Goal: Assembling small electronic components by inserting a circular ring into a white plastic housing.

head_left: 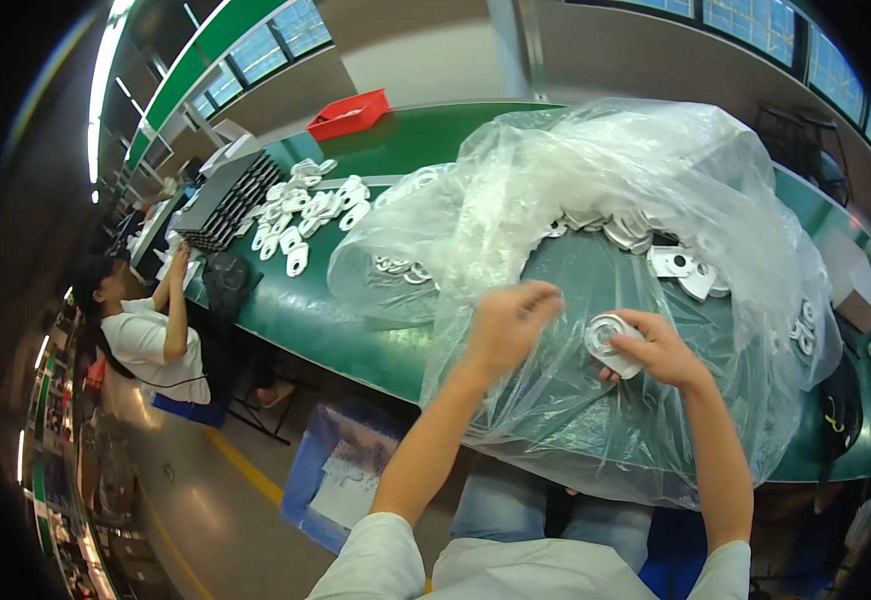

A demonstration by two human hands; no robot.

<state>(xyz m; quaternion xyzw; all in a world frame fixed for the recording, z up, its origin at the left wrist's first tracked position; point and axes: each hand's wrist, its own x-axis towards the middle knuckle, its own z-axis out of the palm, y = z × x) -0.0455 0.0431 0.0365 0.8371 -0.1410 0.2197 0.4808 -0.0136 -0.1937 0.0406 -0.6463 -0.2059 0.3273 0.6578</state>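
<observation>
My right hand (663,350) is closed round a white plastic part with a round ring (603,328), thumb across its lower face. To its left, above a clear plastic bag (595,400), is my left hand (510,325). Motion smears its fingers, so I cannot see whether anything is in them. The big, crumpled bag spreads over the green table before me. Under its raised folds, beyond my hands, lie several similar white parts (677,262). A few white rings (405,268) show through the plastic on the left.
More white parts (305,205) lie loose on the green table (305,310), beside stacked dark trays (217,205). A red bin (348,115) stands at the back. A co-worker (150,330) sits at left; a blue crate (300,485) is on the floor. At right stands a box (848,280).
</observation>
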